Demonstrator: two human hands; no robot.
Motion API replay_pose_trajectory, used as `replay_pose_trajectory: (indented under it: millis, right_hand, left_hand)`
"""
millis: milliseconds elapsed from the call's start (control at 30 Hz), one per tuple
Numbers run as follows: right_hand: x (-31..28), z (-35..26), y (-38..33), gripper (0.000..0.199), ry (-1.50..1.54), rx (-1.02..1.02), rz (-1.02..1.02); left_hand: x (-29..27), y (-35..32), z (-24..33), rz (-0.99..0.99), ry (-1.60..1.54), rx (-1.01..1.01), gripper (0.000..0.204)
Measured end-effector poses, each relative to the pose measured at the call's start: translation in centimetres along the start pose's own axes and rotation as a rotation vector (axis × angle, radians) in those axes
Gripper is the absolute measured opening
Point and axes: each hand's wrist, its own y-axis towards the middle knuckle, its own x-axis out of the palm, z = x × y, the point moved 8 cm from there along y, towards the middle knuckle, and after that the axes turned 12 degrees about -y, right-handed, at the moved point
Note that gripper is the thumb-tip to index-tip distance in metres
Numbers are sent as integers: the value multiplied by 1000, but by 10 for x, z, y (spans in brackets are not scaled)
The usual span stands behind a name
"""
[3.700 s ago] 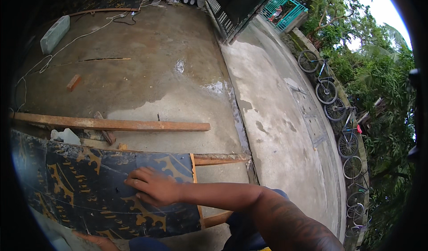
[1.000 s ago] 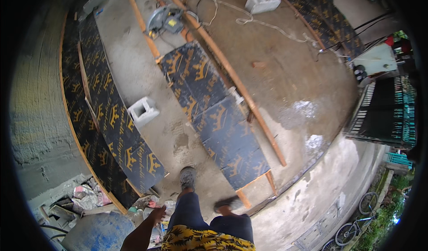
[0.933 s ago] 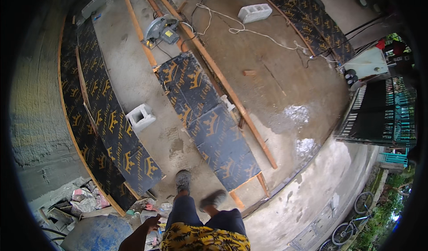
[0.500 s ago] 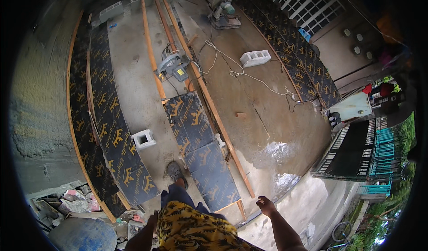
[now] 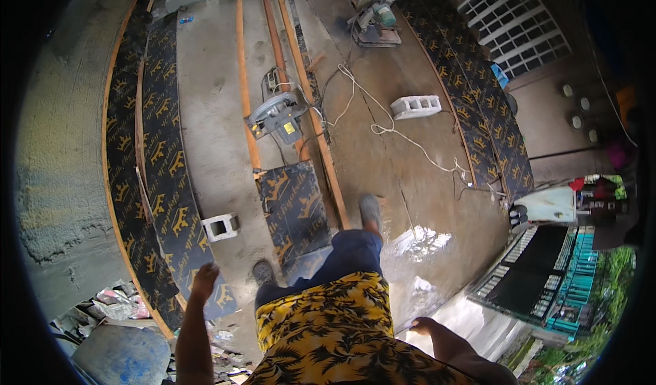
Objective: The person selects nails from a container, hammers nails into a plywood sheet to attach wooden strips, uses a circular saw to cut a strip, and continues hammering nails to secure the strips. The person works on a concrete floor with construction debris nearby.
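Note:
My left hand (image 5: 205, 280) hangs over the black patterned panels (image 5: 164, 200) on the left, touching nothing that I can see; its fingers are smeared by motion. My right hand (image 5: 424, 326) is low at my right side, its fingers curled; whatever may be in it is too small to make out. Between my feet and ahead lies a black panel (image 5: 294, 211) with gold crowns. Beyond its far end, a grey circular saw (image 5: 281, 117) rests across long wooden beams (image 5: 246, 77).
A hollow concrete block (image 5: 222, 227) stands left of the panel, another block (image 5: 417, 106) to the right. A cut-off saw (image 5: 378, 21) sits farther back. A pale cord (image 5: 410, 139) winds over the wet floor (image 5: 369, 153). Rubble (image 5: 113, 303) lies at lower left.
I have stepped forward, my right foot now landing beyond the right-hand beam. My left hand has swung forward into view, and my right hand has swung back toward my side.

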Motion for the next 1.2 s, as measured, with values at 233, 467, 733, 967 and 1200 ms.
replay_pose_trajectory:
  millis: [233, 467, 733, 967, 1200]
  right_hand:
    - [-563, 134, 192, 69, -343, -113, 427]
    - [-852, -173, 266, 48, -606, -593, 511]
    - [-786, -286, 349, 60, -502, -642, 314]
    - [-752, -348, 429, 87, -534, -515, 232]
    - [-752, -350, 487, 52, -599, -505, 250]
  left_hand:
    - [181, -226, 238, -154, -569, -1806, 63]
    - [196, -142, 654, 241, -1228, -2337, 62]
    - [166, 84, 585, 1212, -1701, -1821, 77]
    - [173, 160, 621, 977, -1433, -2122, 80]
    - [227, 246, 582, 709, -1413, -2001, 66]
